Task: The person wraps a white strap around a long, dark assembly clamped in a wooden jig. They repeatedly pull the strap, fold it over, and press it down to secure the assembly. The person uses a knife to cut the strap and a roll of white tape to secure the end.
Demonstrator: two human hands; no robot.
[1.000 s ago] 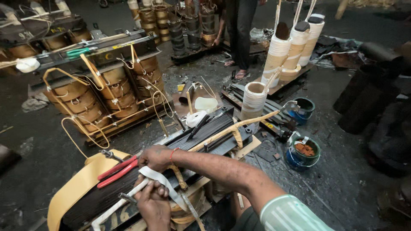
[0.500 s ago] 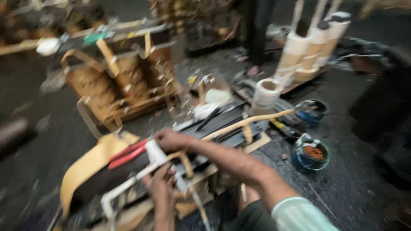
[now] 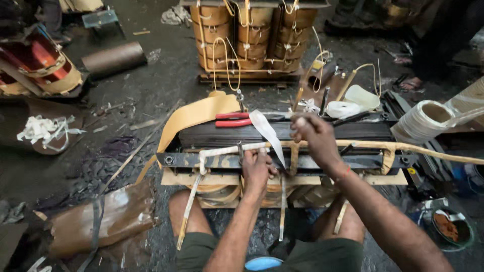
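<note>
1. A strip of white cloth tape (image 3: 267, 132) rises from the dark laminated steel transformer core (image 3: 302, 133) that lies between the seated person's knees — soft, light and limp, it looks apt to slip unless kept taut.
2. The right hand (image 3: 315, 137) is raised over the core, fingers closed in a pinch on the tape's upper end.
3. The left hand (image 3: 257, 171) presses down on the cream-wrapped lead (image 3: 227, 151) at the front clamp bar, fingers curled — forearm straight.
4. Red-handled pliers (image 3: 233, 119) lie on top, just beside the tape.
</note>
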